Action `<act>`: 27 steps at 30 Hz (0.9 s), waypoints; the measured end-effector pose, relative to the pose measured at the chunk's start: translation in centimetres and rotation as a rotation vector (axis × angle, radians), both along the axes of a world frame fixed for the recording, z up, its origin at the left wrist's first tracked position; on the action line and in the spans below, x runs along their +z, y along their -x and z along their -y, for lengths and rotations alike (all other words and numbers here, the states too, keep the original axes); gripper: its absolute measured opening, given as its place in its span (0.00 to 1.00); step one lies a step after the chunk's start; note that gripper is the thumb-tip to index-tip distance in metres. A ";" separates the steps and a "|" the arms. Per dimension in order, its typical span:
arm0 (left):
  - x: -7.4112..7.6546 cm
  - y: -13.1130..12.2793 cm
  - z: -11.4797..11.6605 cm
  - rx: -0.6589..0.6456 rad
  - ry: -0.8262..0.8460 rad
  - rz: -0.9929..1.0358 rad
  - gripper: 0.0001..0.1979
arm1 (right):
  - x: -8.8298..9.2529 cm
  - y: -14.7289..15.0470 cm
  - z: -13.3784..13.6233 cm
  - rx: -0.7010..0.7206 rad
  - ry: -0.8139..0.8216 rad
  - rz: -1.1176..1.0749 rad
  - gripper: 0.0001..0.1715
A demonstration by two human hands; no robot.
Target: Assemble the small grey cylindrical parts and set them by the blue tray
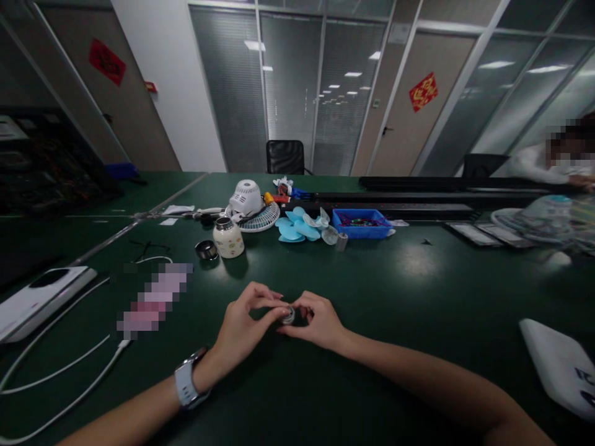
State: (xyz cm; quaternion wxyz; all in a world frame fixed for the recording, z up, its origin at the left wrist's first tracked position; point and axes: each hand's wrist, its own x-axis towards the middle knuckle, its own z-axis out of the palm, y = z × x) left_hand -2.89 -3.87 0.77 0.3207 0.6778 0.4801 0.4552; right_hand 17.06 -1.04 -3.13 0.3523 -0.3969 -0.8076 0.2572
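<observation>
Both hands meet above the green table, fingers closed around a small round silvery piece (pixel 289 316); its exact kind is too small to make out. My left hand (pixel 248 319), with a pale-strapped watch at the wrist, pinches it between thumb and fingers from the left. From the right, my right hand (pixel 320 319) grips the same piece, its thumb underneath. Fingertips cover part of it. Beyond the hands stand a cream patterned bottle (pixel 229 240) without its lid, a dark cup-shaped cap (pixel 206 250), light-blue fan blades (pixel 297 226) and a small metal cylinder (pixel 341 242).
A white fan body (pixel 246 199) rests by its round grille (pixel 263 218). A blue tray (pixel 362 230) holds wires. White cables (pixel 60 319) and a phone (pixel 155 297) lie left, a white device (pixel 558 365) right. Another person (pixel 534 164) sits far right.
</observation>
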 end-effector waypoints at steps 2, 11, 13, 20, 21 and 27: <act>-0.8 1.2 0.2 0.061 -0.013 0.022 0.13 | 0.1 0.0 0.1 -0.006 0.021 -0.008 0.23; -3.2 3.5 0.1 -0.122 0.241 -0.159 0.16 | 0.4 -1.9 -0.5 -0.024 0.149 -0.031 0.22; -3.0 3.4 0.1 -0.122 0.232 -0.171 0.16 | 0.1 -4.0 -1.5 -0.064 0.165 -0.032 0.21; -3.1 3.5 0.1 -0.131 0.222 -0.161 0.17 | -1.4 -14.3 -10.8 -0.535 -0.077 0.061 0.23; -3.1 3.6 0.1 -0.129 0.220 -0.163 0.17 | -1.4 -15.5 -12.4 -0.601 -0.094 0.090 0.24; -3.2 3.6 0.2 -0.136 0.221 -0.165 0.17 | -1.6 -18.7 -16.9 -0.763 -0.088 0.132 0.34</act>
